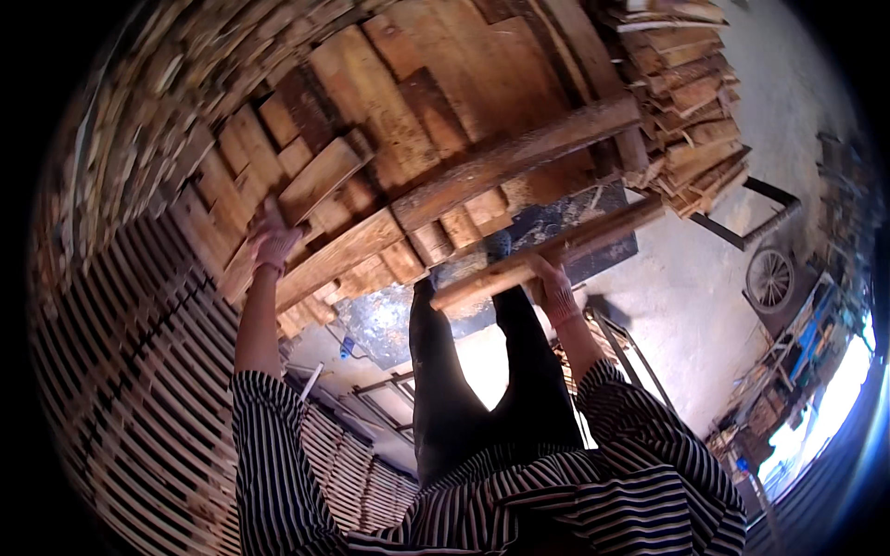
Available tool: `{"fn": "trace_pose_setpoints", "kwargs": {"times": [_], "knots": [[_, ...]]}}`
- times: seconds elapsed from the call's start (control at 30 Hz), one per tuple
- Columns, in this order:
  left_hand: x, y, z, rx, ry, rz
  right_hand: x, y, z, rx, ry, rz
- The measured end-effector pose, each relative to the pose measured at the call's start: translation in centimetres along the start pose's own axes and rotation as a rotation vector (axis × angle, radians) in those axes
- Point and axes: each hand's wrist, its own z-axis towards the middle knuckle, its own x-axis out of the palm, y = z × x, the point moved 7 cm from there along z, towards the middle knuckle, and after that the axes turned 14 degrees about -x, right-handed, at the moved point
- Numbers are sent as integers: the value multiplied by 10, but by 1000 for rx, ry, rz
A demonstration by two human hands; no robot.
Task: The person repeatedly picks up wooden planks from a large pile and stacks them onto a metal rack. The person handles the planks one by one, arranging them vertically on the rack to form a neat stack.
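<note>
My right hand (553,285), in a pale knitted glove, is closed round a long wooden plank (593,233). This plank slants across in front of my legs, its near end by my left knee. On the left, my gloved left hand (271,243) grips the lower end of a short wooden board (323,178), which tilts up and away over other boards. Part of its fingers is hard to make out. Between the hands, a long wooden beam (519,153) lies across the stack of flat boards (445,65), with a lighter beam (338,259) in line with it.
Tall stacks of slats (120,371) stand at the left, with more piled wood (185,83) behind. At the right edge of the boards rises a pile of rough offcuts (691,111). Beyond it are a metal frame (742,208) and a spoked wheel (770,279). Dark sheeting (380,324) lies on the floor.
</note>
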Motion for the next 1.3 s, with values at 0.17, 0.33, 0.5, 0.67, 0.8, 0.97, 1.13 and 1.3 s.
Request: {"fn": "trace_pose_setpoints", "kwargs": {"times": [0.17, 0.33, 0.5, 0.67, 0.8, 0.97, 1.13, 1.3], "knots": [[-2, -6, -3, -51, 86, 84, -15, -68, -67, 203, -308, -53], [-9, -13, -9, -54, 62, 132, 54, -159, -19, 118, 65, -137], [-20, -13, -12, 50, 45, 68, 75, -164, -50, 160, 6, 132], [-30, -13, -10, 154, 148, 108, 62, -212, -112, 172, -125, 199], [-22, -10, -5, 113, 203, 124, 89, -290, -79, 91, 49, -70], [-18, -2, -9, 257, 60, -4, 129, -283, -99, 276, -175, 124], [-22, 16, -12, 282, 62, -69, 179, -190, -125, -46, -80, -422], [-36, 34, -8, 350, 77, -116, 199, -50, -72, -373, 93, -1053]]}}
